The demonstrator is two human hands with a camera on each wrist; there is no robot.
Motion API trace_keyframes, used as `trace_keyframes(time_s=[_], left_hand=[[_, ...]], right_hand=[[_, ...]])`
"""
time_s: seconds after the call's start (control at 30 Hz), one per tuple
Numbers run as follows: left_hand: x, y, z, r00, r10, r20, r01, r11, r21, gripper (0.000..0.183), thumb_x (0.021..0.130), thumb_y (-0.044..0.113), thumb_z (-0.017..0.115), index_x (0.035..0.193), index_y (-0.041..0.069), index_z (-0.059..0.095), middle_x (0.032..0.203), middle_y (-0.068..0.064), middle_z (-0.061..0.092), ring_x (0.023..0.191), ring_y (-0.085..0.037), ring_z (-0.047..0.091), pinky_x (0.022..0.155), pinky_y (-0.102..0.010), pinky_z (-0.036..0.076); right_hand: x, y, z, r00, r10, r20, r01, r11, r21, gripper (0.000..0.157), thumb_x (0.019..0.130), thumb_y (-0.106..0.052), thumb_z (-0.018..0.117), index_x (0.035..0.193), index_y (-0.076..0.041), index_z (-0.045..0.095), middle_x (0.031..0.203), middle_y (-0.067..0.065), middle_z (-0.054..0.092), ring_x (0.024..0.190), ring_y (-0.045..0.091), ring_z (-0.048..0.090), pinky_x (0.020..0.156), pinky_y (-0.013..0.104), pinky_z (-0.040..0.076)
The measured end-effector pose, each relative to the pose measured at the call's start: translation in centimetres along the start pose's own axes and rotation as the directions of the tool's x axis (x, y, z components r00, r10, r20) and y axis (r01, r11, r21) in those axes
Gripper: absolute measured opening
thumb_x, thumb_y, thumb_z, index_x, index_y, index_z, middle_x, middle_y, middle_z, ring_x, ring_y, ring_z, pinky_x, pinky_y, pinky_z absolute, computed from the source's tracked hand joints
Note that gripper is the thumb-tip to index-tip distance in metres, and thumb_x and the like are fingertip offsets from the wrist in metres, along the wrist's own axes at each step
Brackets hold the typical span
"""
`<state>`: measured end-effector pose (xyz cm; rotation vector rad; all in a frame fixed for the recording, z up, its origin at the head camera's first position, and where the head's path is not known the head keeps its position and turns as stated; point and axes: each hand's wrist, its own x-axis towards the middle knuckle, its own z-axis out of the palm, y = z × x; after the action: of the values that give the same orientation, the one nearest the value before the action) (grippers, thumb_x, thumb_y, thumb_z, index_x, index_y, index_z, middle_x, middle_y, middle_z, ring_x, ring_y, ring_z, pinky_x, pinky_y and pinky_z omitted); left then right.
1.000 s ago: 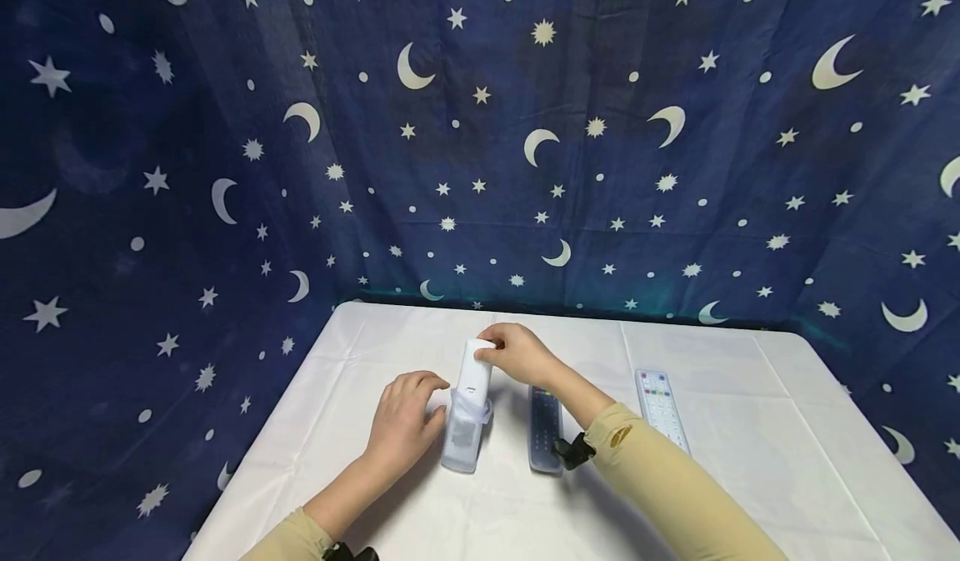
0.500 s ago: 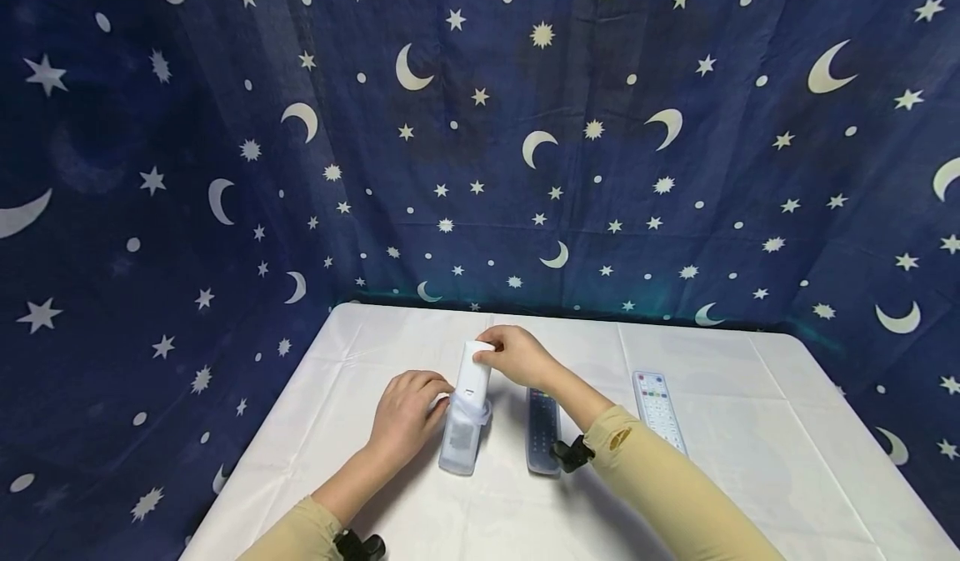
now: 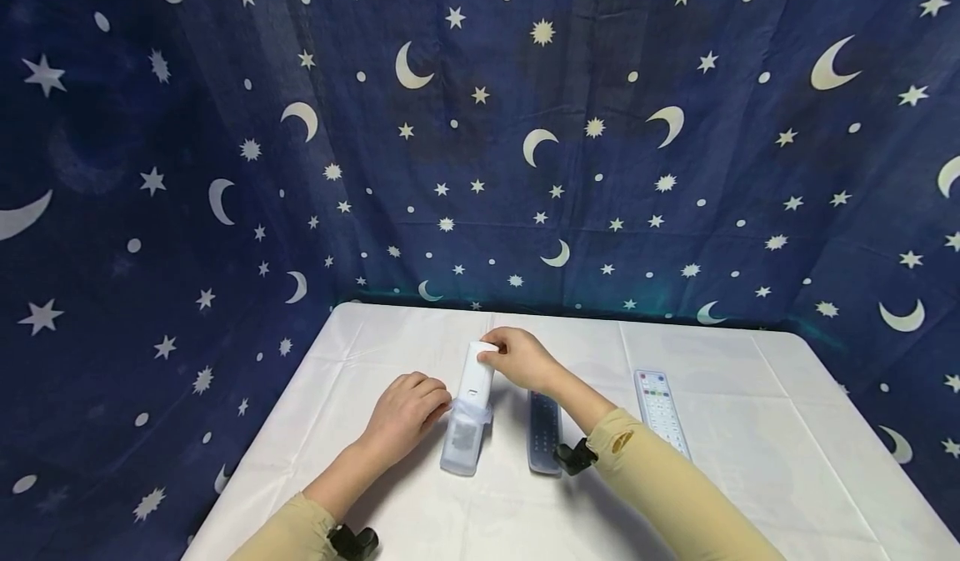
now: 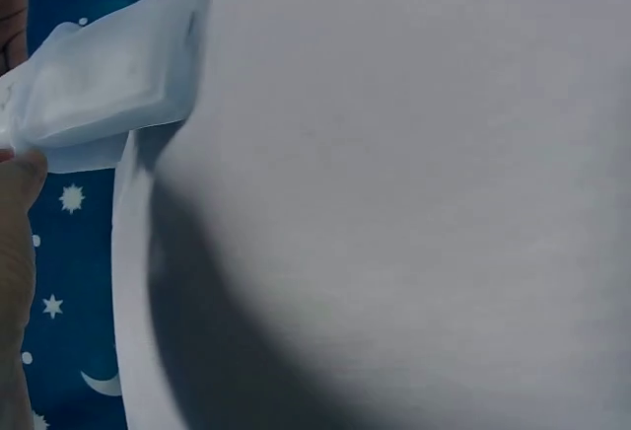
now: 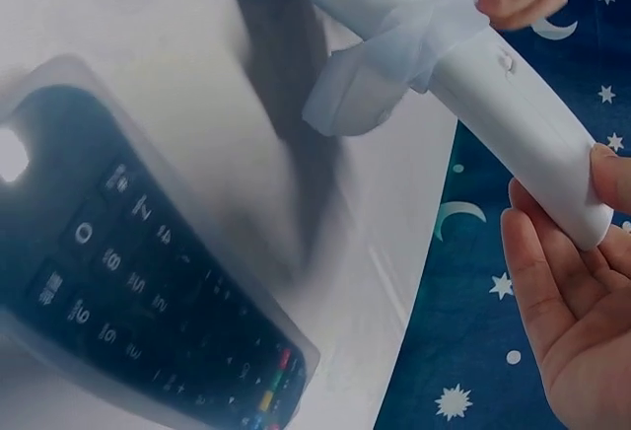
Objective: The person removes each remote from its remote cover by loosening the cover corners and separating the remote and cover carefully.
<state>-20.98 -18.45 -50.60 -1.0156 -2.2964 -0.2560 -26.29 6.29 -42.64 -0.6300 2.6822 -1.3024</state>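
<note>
Lower centre: I have right hand gripping white remote control | left hand pinching translucent sleeve around it | black remote control to the right

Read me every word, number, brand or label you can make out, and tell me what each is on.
"0": key on the black remote control
"5": same remote
"6": same remote
"7": same remote
"8": same remote
"9": same remote
Remaining labels there: too blurred or small.
Rightmost white remote control: labels too small.
Partly sleeved white remote control: nothing readable.
</note>
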Motion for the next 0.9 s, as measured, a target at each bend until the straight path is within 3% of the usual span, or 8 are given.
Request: trace_keyframes(time_s=[0.27, 0.37, 0.47, 0.57, 0.7, 0.83, 0.9], left_hand=[[-1.8, 0.9, 0.0, 0.997, -0.002, 0.081, 0.005, 0.999, -0.048, 0.022, 0.083, 0.014, 0.086, 0.097, 0.020, 0.071, 0.101, 0.009, 0.067, 0.091, -0.013, 0.058, 0.075, -0.033, 0.050], [-2.2, 1.3, 0.0, 0.993, -0.067, 0.101, 0.074, 0.995, -0.067, 0.019, 0.086, 0.018, 0.085, 0.097, 0.021, 0.070, 0.101, 0.011, 0.067, 0.090, -0.011, 0.059, 0.074, -0.031, 0.050], [-2.4, 1.8, 0.0, 0.975, -0.182, 0.125, 0.194, 0.976, -0.097, 0.015, 0.090, 0.022, 0.081, 0.098, 0.023, 0.069, 0.099, 0.013, 0.065, 0.086, -0.006, 0.058, 0.072, -0.028, 0.050], [-2.4, 2.4, -0.1, 0.930, -0.319, 0.183, 0.345, 0.929, -0.136, 0.011, 0.094, 0.026, 0.077, 0.098, 0.023, 0.067, 0.092, 0.016, 0.062, 0.077, 0.000, 0.054, 0.066, -0.023, 0.048], [-2.1, 3.1, -0.3, 0.836, -0.458, 0.303, 0.521, 0.836, -0.173, 0.011, 0.098, 0.030, 0.072, 0.091, 0.024, 0.066, 0.073, 0.019, 0.054, 0.060, 0.003, 0.046, 0.052, -0.020, 0.042], [-2.1, 3.3, -0.6, 0.762, -0.499, 0.414, 0.622, 0.740, -0.255, 0.025, 0.102, 0.033, 0.063, 0.080, 0.023, 0.068, 0.060, 0.017, 0.050, 0.050, -0.001, 0.044, 0.045, -0.023, 0.038], [-2.0, 3.4, -0.7, 0.725, -0.507, 0.466, 0.672, 0.669, -0.318, 0.027, 0.104, 0.032, 0.060, 0.083, 0.021, 0.072, 0.060, 0.014, 0.054, 0.050, -0.004, 0.048, 0.044, -0.024, 0.040]], right_hand=[[0.1, 0.7, 0.1, 1.000, 0.014, -0.015, -0.014, 1.000, -0.001, 0.026, 0.097, -0.019, 0.072, 0.119, -0.004, 0.071, 0.097, 0.002, 0.067, 0.085, 0.016, 0.058, 0.074, 0.032, 0.052], [0.0, 0.7, 0.0, 1.000, 0.012, -0.018, -0.012, 1.000, 0.012, 0.026, 0.097, -0.018, 0.072, 0.118, -0.004, 0.072, 0.097, 0.002, 0.068, 0.084, 0.016, 0.058, 0.074, 0.032, 0.052], [0.0, 0.6, -0.1, 1.000, 0.015, -0.014, -0.014, 0.999, 0.028, 0.026, 0.096, -0.018, 0.073, 0.118, -0.003, 0.072, 0.097, 0.002, 0.068, 0.084, 0.016, 0.059, 0.075, 0.033, 0.053], [-0.1, 0.6, -0.3, 1.000, 0.025, -0.015, -0.024, 0.999, 0.034, 0.027, 0.095, -0.019, 0.075, 0.118, -0.004, 0.072, 0.097, 0.002, 0.069, 0.084, 0.016, 0.060, 0.075, 0.033, 0.053], [-0.4, 1.0, -0.2, 0.999, 0.042, -0.030, -0.041, 0.998, 0.039, 0.030, 0.096, -0.023, 0.074, 0.120, -0.005, 0.072, 0.105, 0.003, 0.071, 0.091, 0.017, 0.062, 0.082, 0.036, 0.055], [-0.7, 1.1, 0.0, 0.998, 0.048, -0.030, -0.045, 0.994, 0.096, 0.032, 0.097, -0.021, 0.072, 0.124, -0.005, 0.069, 0.110, 0.005, 0.069, 0.093, 0.018, 0.064, 0.080, 0.035, 0.057], [-0.8, 1.0, 0.1, 0.998, 0.056, -0.011, -0.053, 0.986, 0.161, 0.033, 0.097, -0.018, 0.071, 0.127, -0.004, 0.068, 0.107, 0.007, 0.068, 0.090, 0.018, 0.064, 0.076, 0.033, 0.058]])
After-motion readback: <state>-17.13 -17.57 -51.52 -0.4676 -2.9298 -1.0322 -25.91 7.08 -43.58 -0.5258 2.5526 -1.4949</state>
